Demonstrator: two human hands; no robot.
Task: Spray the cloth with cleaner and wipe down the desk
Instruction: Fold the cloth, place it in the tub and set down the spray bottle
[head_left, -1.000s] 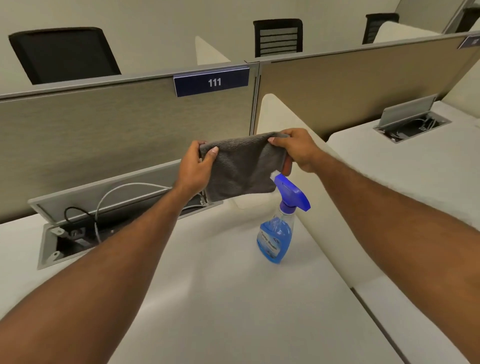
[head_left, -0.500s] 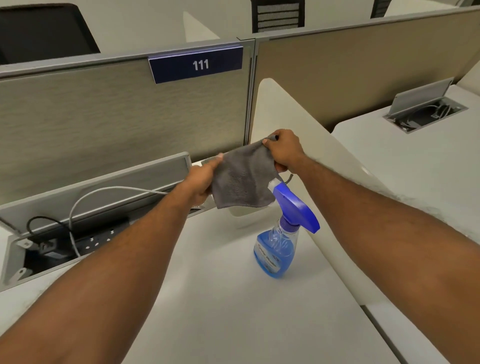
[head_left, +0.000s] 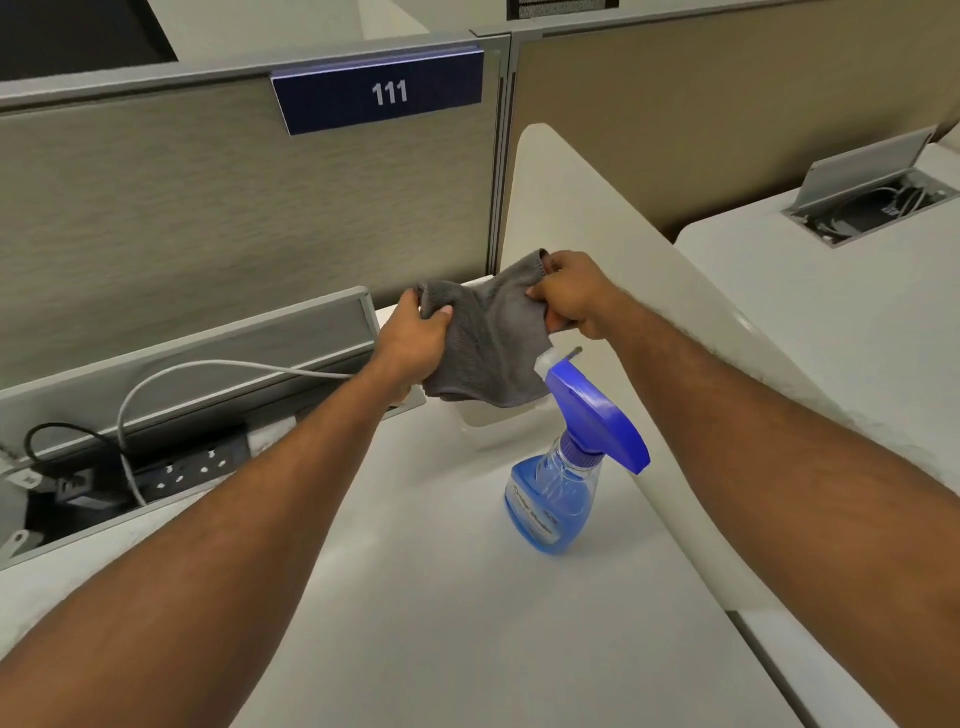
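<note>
Working over white desk (head_left: 441, 613), running near to far. Grey partition (head_left: 208, 208) closing off the far edge, carrying blue "111" sign (head_left: 382, 93). White side divider (head_left: 597, 218) bounding the right edge. Open cable tray (head_left: 171, 415) sitting far-left, lid tilted up, white cable and black plugs lying inside.

Holding grey cloth (head_left: 488, 343) in the air above the far part of the desk, stretched loosely between both hands and hanging slack below them. Left hand (head_left: 415, 338) gripping the left edge, fingers curled round bunched fabric. Right hand (head_left: 571, 296) pinching the upper right corner, fingers closed on it.

Spray bottle (head_left: 558, 499) standing upright on the desk, untouched, right of centre, just beside the divider, partly filled with blue liquid. Long axis vertical. Blue trigger head aiming its nozzle far-left, up toward the cloth's lower right corner. Nozzle tip overlapping the cloth edge in this view, contact not determinable.

Key geometry: bottle sitting below and nearer than the right hand, with the left hand lying further off, across the cloth. Judging the right hand better placed for the bottle: letting go of the corner, dropping down and near to the neck, leaving the left hand carrying the cloth. Judging task as early: not spraying yet, wiping not begun. Risk worth flagging: clipping the trigger head on the way down and tipping the bottle.
</note>
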